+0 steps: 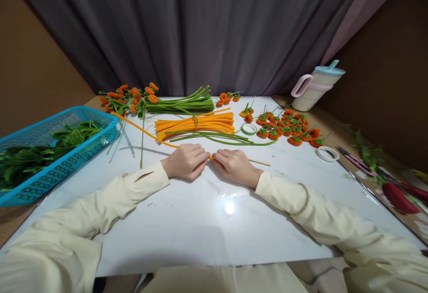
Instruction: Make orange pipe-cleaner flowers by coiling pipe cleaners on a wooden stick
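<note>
My left hand (189, 161) is closed on an orange pipe cleaner (143, 130), whose long free end runs up and left toward the blue basket. Close beside it, my right hand (236, 166) is closed too, its fingertips nearly meeting the left ones. A short bit of orange shows between them. From behind the right hand a thin wooden stick (260, 162) juts out to the right; its other end is hidden by the fingers. Just beyond the hands lie a bundle of orange pipe cleaners (195, 124) and a few loose green pipe cleaners (214, 137).
A blue basket (76, 154) of green leaf pieces stands left. Orange pumpkin-like pieces (294, 128) cluster right, near tape rolls (327, 154) (248, 129) and scissors (356, 161). Green stems (182, 105) and orange flowers (133, 94) lie at the back. A tumbler (316, 88) stands back right.
</note>
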Demonstrator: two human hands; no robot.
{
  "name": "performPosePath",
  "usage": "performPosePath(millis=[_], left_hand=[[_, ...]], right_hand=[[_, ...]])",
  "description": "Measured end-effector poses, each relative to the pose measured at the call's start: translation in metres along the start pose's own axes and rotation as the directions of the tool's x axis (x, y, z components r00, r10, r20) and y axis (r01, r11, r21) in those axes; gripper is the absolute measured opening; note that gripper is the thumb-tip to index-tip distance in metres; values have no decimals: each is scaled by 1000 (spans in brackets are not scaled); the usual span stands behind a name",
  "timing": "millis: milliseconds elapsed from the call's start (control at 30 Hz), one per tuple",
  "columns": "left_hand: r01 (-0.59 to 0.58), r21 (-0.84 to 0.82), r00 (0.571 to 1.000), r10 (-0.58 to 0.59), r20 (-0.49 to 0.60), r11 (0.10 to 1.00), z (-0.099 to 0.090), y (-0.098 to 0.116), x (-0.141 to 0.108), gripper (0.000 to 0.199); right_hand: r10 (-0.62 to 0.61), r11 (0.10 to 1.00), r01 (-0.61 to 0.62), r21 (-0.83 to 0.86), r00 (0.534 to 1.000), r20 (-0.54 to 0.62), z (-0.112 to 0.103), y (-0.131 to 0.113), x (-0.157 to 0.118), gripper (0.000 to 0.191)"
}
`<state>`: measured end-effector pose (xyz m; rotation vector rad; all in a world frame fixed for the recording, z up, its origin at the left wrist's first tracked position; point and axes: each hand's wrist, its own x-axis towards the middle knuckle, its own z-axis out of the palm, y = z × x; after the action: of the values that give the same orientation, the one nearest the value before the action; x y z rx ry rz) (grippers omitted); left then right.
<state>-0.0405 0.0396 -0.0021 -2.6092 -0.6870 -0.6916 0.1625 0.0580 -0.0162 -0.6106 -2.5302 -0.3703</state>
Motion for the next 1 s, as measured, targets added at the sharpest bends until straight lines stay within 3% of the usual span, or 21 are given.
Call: performPosePath(millis=[133, 267, 433, 1000], left_hand=[[5, 3, 1000, -5, 16, 1000, 0, 1, 0, 14], [0, 6, 1000, 0, 12, 1000, 0, 1, 1, 14], [-8, 4, 1000, 8, -17, 1000, 1, 1, 1, 14], [-10, 45, 1000, 10, -8, 999, 2, 1, 1, 12]], right_hand=[[-85, 987, 78, -140, 995, -44, -1, 0, 0, 22], [-150, 963, 145, -225, 989, -2, -2, 0, 1, 20], [-162, 955, 174, -238, 984, 69, -2, 0, 1, 21], [-209, 949, 224, -224, 974, 87, -1, 0, 2, 21]])
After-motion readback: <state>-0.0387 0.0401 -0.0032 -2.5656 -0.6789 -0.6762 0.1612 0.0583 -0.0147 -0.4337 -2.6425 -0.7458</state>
